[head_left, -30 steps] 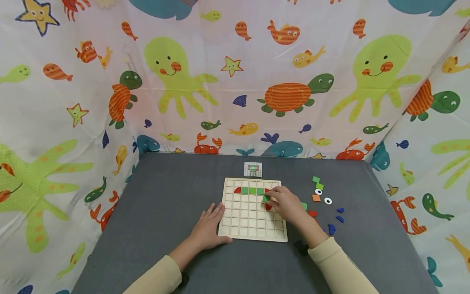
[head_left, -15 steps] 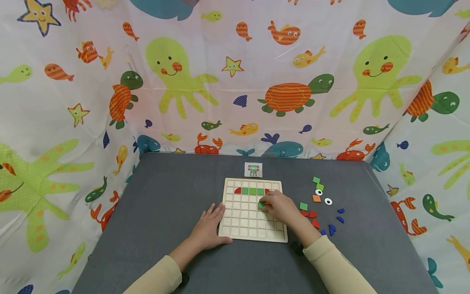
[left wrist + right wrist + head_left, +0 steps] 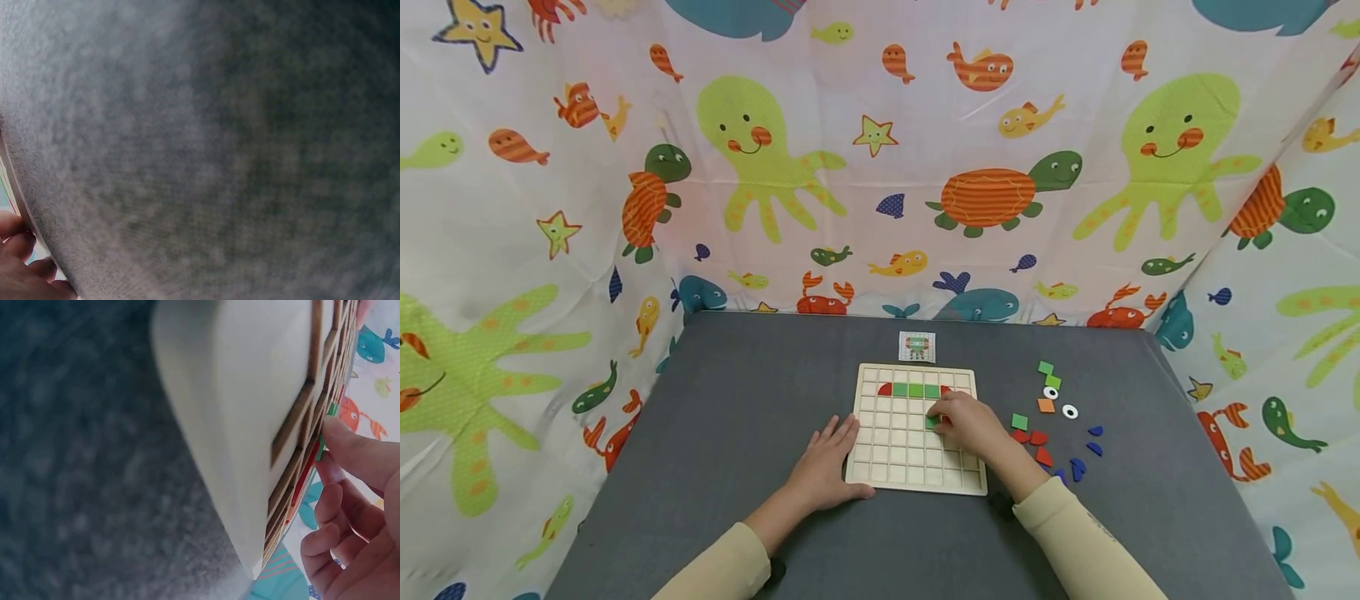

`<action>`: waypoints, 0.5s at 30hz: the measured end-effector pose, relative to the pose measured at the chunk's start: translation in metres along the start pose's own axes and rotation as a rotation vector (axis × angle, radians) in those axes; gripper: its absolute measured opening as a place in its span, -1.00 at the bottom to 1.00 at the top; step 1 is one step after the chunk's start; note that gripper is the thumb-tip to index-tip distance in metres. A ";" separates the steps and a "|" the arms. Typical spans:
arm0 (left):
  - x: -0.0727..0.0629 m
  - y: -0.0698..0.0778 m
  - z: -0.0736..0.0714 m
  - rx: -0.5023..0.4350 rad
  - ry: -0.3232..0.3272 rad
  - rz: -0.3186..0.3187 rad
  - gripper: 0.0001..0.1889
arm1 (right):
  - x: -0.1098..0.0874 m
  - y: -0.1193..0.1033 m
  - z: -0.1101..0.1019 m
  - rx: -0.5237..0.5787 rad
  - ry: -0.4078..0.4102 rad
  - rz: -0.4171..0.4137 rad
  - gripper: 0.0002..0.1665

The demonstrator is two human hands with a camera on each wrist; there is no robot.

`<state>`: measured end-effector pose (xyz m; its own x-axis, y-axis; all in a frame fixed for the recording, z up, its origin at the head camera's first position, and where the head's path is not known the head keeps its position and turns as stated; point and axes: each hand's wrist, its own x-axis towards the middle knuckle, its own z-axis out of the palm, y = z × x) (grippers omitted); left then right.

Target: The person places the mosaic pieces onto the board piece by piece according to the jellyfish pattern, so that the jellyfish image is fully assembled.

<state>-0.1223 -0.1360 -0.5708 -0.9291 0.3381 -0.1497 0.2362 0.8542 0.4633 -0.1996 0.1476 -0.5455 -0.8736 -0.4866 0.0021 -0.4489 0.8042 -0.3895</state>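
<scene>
A pale wooden grid board (image 3: 895,458) lies on the grey table. My left hand (image 3: 825,467) rests with spread fingers against its left edge; the left wrist view shows mostly blurred grey cloth. Between thumb and fingers, my right hand (image 3: 970,425) pinches a green square tile (image 3: 932,422) low over the right half of the board. In the right wrist view this green tile (image 3: 320,449) sits at the fingertips, right at the grid. Near the board's top runs a row with a rounded red piece (image 3: 886,388), green squares (image 3: 916,390) and another red piece (image 3: 946,389), partly covered by my hand.
A small picture card (image 3: 917,346) lies behind the board. To the right are loose pieces: green squares (image 3: 1046,367), white rings (image 3: 1070,411), an orange square (image 3: 1046,406), red pieces (image 3: 1038,437) and blue half-rounds (image 3: 1095,448). A sea-animal curtain (image 3: 865,183) hangs behind.
My right hand has moved a little left and toward me on the board with the green tile, uncovering loose pieces at the right. The left hand stays put.
</scene>
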 end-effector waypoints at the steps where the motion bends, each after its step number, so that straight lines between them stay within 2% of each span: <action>1: 0.000 0.000 0.000 0.003 -0.001 -0.002 0.22 | 0.001 0.000 0.000 0.001 -0.003 -0.010 -0.75; 7: 0.001 0.001 -0.001 0.004 -0.004 0.003 0.22 | 0.000 0.008 -0.010 0.054 0.019 -0.018 -0.68; 15: -0.001 0.002 -0.002 -0.005 -0.003 -0.004 0.21 | -0.007 0.039 -0.035 0.099 0.085 0.099 -0.70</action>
<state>-0.1215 -0.1352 -0.5676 -0.9291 0.3361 -0.1543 0.2310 0.8533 0.4674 -0.2171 0.1942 -0.5287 -0.9275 -0.3723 0.0354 -0.3425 0.8076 -0.4801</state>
